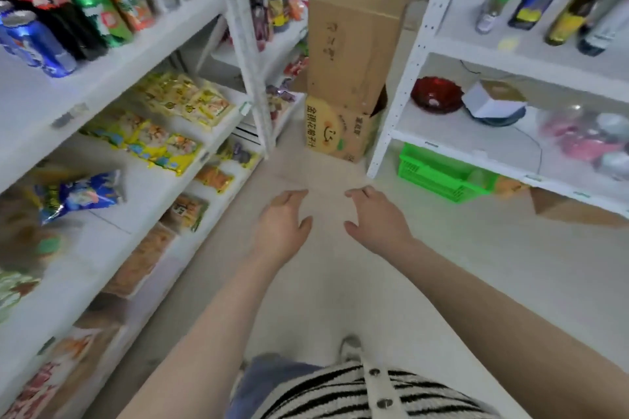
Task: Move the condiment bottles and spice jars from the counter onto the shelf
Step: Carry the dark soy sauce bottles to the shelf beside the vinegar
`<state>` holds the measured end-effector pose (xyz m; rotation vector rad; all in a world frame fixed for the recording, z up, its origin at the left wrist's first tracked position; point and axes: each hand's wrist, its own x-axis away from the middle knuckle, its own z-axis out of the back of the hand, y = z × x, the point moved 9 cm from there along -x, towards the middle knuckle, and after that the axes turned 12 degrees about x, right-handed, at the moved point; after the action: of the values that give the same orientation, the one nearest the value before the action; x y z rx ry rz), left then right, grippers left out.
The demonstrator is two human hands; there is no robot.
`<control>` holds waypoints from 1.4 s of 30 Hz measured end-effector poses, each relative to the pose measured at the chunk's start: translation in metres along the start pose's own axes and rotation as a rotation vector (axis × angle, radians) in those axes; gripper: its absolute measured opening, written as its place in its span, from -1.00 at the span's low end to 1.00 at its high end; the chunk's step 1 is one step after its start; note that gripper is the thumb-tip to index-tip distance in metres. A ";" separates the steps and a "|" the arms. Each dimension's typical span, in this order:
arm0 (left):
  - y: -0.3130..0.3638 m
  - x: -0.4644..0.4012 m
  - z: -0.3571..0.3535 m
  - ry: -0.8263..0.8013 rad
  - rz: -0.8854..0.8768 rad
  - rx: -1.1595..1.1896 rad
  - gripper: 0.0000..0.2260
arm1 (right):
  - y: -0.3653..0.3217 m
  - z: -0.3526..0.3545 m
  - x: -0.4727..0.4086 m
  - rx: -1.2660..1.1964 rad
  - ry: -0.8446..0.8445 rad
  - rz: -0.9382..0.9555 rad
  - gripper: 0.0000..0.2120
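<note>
Both forearms are bare up to the bottom edge of the view, with no sleeve, watch or ring showing on either; the left hand (284, 224) and the right hand (377, 221) carry nothing on the fingers or wrists. Below and behind the hands, the torso wears a knitted top (357, 395) in cream with irregular black stripes, and a plain cream button band (376, 384) bearing two small dark round buttons. Left of the top is a patch of blue-grey denim (269, 374). Just above the top's hem sits a pale shoe (350, 349), blurred.
</note>
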<state>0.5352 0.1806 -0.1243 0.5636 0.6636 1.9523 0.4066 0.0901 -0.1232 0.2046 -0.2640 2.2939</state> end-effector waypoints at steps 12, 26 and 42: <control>0.199 -0.094 -0.172 -0.370 -0.340 -0.098 -0.53 | 0.259 0.000 0.072 -0.172 -0.003 -0.539 -0.45; 0.374 -0.258 -0.270 -0.520 -0.604 -0.093 -0.55 | 0.465 0.054 0.032 -0.300 0.136 -0.922 -0.44; 0.536 -0.392 -0.380 -0.347 -0.495 0.212 -0.53 | 0.700 0.107 -0.052 -0.312 0.174 -0.736 -0.44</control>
<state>0.1183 -0.4602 -0.0974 0.7649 0.7110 1.2942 -0.0717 -0.4345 -0.1196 -0.0574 -0.3779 1.5071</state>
